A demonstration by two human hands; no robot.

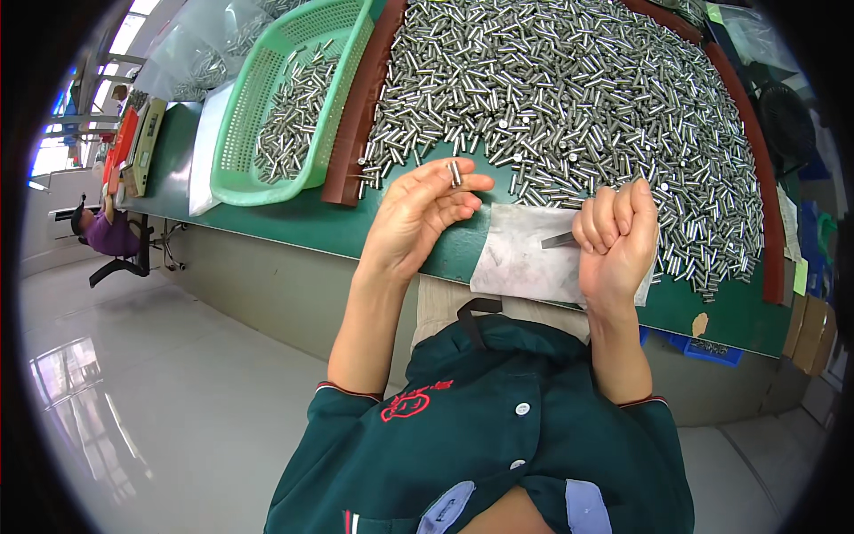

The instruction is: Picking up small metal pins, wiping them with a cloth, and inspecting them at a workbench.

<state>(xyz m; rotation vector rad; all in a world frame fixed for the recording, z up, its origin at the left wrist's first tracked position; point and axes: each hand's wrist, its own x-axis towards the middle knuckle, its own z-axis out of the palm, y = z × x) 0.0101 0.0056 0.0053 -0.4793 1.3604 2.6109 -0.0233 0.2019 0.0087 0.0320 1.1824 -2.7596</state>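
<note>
Left hand (418, 209) grip pinched one small metal pin (455, 173) at fingertips, above desk (294, 222) front edge | right hand (618, 236) grip fisted round dark tweezers (559, 240), over white cloth (525, 254) | pin heap (569, 98) at 12 o'clock, bounded by brown strips | green basket (267, 98) at 10 o'clock | bare desk strip open along near edge.

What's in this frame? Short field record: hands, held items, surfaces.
left hand: palm up, fingers pinch one small metal pin
right hand: fisted around dark tweezers, tips pointing left
pin heap: loose metal pins spread on green table, bordered by brown strip
white cloth: at table edge, under right hand
green basket: left of heap, partly filled with pins
</note>
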